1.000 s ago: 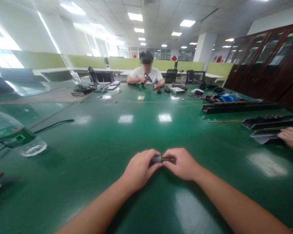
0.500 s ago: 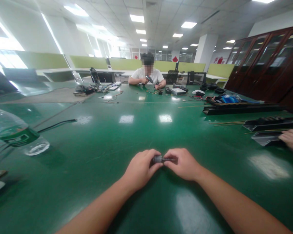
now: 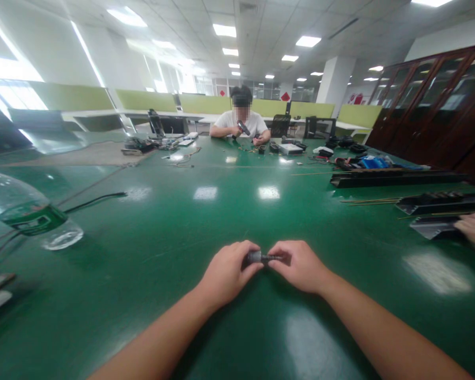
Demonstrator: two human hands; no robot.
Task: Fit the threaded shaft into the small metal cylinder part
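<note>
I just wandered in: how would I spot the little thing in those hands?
Over the near side of the green table, find the left hand and right hand. Between them they hold the part: a grey barrel with a thin dark shaft. Unlike the long black channels at the picture's right, it is short.

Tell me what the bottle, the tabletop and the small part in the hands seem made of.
Bottle: probably clear plastic, glossy, since it is see-through with highlights. Tabletop: shiny green coating, perhaps paint; it mirrors the ceiling lights. Small part, between left hand and right hand: dull grey and dark, possibly metal, but too small to tell.
</note>
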